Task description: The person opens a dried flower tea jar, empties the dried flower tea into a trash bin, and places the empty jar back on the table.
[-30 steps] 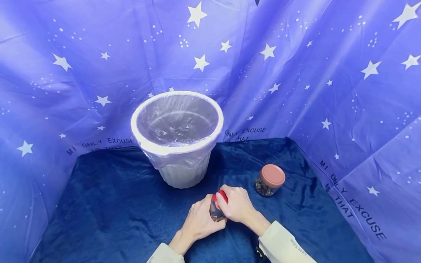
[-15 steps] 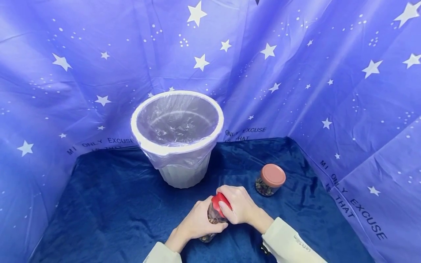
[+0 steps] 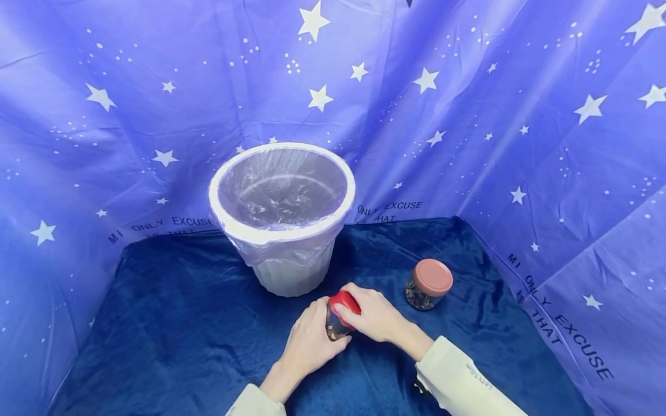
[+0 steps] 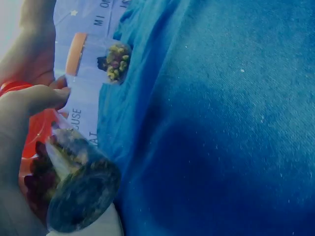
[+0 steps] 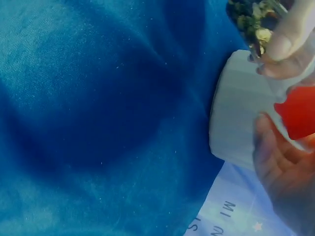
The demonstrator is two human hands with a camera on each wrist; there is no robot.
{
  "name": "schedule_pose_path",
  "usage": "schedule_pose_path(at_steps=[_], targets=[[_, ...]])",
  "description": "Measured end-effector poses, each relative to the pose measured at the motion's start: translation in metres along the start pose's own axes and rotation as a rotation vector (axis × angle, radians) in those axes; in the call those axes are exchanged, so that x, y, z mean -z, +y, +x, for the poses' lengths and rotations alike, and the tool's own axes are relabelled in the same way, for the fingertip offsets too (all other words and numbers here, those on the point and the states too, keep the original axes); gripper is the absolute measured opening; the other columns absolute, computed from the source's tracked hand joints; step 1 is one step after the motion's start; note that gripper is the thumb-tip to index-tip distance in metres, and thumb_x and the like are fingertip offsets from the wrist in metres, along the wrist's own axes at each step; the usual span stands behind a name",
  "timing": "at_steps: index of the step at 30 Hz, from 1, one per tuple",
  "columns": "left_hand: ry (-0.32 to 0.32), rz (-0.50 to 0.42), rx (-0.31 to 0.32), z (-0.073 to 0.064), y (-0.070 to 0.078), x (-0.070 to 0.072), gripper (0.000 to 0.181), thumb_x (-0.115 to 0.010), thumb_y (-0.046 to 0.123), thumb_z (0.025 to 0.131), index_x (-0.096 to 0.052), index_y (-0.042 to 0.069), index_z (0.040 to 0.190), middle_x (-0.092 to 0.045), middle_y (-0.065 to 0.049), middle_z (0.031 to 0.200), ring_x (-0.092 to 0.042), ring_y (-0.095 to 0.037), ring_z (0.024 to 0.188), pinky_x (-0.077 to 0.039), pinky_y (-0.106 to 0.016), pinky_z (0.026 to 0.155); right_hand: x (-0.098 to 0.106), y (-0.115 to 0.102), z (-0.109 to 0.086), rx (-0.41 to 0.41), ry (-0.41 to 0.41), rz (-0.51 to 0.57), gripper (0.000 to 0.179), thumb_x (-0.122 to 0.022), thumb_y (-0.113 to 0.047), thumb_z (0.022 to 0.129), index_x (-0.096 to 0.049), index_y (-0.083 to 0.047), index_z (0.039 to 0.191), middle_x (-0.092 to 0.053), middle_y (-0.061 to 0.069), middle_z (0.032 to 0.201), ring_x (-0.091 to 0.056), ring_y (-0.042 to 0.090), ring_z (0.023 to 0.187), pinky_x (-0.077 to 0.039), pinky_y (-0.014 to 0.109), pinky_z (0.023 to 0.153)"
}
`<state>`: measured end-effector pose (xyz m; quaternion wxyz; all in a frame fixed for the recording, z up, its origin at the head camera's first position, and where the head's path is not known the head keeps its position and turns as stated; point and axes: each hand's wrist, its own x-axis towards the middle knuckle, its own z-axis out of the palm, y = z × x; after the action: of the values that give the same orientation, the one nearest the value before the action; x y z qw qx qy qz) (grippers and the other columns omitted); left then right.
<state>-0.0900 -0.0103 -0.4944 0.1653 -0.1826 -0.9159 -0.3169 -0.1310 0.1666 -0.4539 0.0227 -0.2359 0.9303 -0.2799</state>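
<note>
A small glass jar (image 3: 335,334) with a red lid (image 3: 344,301) is between both hands in front of the bin. My left hand (image 3: 306,341) grips the glass body, thumb on the near side. The right hand (image 3: 376,315) holds the red lid, fingers over its far edge and thumb across it. In the left wrist view, the tilted jar (image 4: 83,196) shows its round base and dark dried petals inside. Lighter dried pieces show through the jar (image 5: 248,22) in the right wrist view. Part of the glass is hidden by the fingers.
A white bin (image 3: 291,274) lined with a clear plastic bag stands behind the hands. To their right is a second jar (image 3: 416,297) with a pink lid and dried flowers inside. Dark blue cloth (image 3: 182,329) covers the table, and a star-patterned purple curtain (image 3: 208,92) surrounds it.
The jar tilted and showed more of its body half a second ago. Both hands have since shifted slightly away from the person with it, still gripping body and lid. Bin and pink-lidded jar stayed put.
</note>
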Motion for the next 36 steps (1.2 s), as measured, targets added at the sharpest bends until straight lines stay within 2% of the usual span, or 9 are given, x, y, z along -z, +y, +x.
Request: schedule_pose_path(at_steps=[3, 6, 12, 17, 19, 24, 28, 36], targets=[[-0.020, 0.046, 0.003, 0.000, 0.000, -0.001, 0.077, -0.087, 0.036, 0.063, -0.052, 0.004, 0.125, -0.064, -0.008, 0.100, -0.063, -0.023, 0.085, -0.055, -0.039, 0.073, -0.001, -0.001, 0.002, -0.090, -0.020, 0.007, 0.032, -0.056, -0.045, 0.096, -0.061, -0.016, 0.108, -0.063, -0.004, 0.079, -0.055, 0.007, 0.066, -0.045, 0.021, 0.056], [0.002, 0.117, -0.012, -0.002, 0.000, -0.004, 0.077, -0.088, 0.038, 0.061, -0.054, 0.004, 0.122, -0.064, -0.008, 0.096, -0.063, -0.025, 0.081, -0.054, -0.040, 0.070, -0.003, -0.002, 0.003, -0.179, -0.043, 0.016, 0.034, -0.052, -0.048, 0.097, -0.063, -0.016, 0.102, -0.061, -0.005, 0.075, -0.054, 0.008, 0.064, -0.044, 0.023, 0.057], [0.126, 0.275, -0.064, -0.005, -0.002, -0.012, 0.081, -0.090, 0.044, 0.056, -0.057, 0.007, 0.120, -0.064, -0.007, 0.093, -0.062, -0.024, 0.077, -0.052, -0.037, 0.064, -0.002, -0.005, 0.008, -0.358, -0.123, 0.066, 0.050, -0.043, -0.061, 0.096, -0.065, -0.016, 0.087, -0.058, -0.003, 0.070, -0.053, 0.013, 0.064, -0.041, 0.029, 0.060], [0.224, 0.374, -0.143, -0.008, -0.005, -0.020, 0.079, -0.088, 0.045, 0.055, -0.060, 0.006, 0.117, -0.064, -0.008, 0.092, -0.060, -0.024, 0.075, -0.051, -0.036, 0.064, -0.001, -0.009, 0.009, -0.462, -0.178, 0.120, 0.061, -0.040, -0.068, 0.094, -0.064, -0.014, 0.084, -0.061, 0.001, 0.060, -0.061, 0.021, 0.054, -0.043, 0.028, 0.053], [0.255, 0.380, -0.154, -0.008, -0.006, -0.024, 0.078, -0.087, 0.045, 0.054, -0.060, 0.005, 0.115, -0.063, -0.008, 0.090, -0.060, -0.024, 0.073, -0.050, -0.036, 0.062, -0.002, -0.009, 0.009, -0.469, -0.163, 0.114, 0.060, -0.041, -0.068, 0.093, -0.063, -0.014, 0.079, -0.060, 0.000, 0.058, -0.060, 0.021, 0.053, -0.043, 0.028, 0.051], [0.292, 0.358, -0.190, -0.007, -0.007, -0.023, 0.075, -0.085, 0.043, 0.052, -0.060, 0.002, 0.109, -0.063, -0.007, 0.084, -0.059, -0.022, 0.068, -0.048, -0.034, 0.058, -0.007, -0.007, 0.009, -0.413, -0.063, 0.062, 0.054, -0.045, -0.061, 0.094, -0.059, -0.017, 0.066, -0.053, -0.004, 0.060, -0.050, 0.014, 0.056, -0.037, 0.028, 0.053], [0.271, 0.324, -0.210, -0.007, -0.008, -0.019, 0.073, -0.084, 0.043, 0.052, -0.060, 0.001, 0.107, -0.065, -0.008, 0.082, -0.059, -0.022, 0.066, -0.051, -0.034, 0.058, -0.012, -0.009, 0.008, -0.385, -0.002, 0.047, 0.051, -0.048, -0.058, 0.094, -0.054, -0.018, 0.062, -0.049, -0.005, 0.057, -0.047, 0.012, 0.053, -0.034, 0.027, 0.051], [0.179, 0.138, -0.116, -0.011, -0.008, -0.015, 0.070, -0.086, 0.041, 0.055, -0.058, 0.004, 0.109, -0.065, -0.003, 0.082, -0.063, -0.016, 0.071, -0.055, -0.030, 0.061, -0.015, -0.010, 0.006, -0.225, 0.061, -0.046, 0.039, -0.055, -0.052, 0.093, -0.055, -0.022, 0.067, -0.045, -0.009, 0.053, -0.043, 0.008, 0.047, -0.030, 0.024, 0.045]])
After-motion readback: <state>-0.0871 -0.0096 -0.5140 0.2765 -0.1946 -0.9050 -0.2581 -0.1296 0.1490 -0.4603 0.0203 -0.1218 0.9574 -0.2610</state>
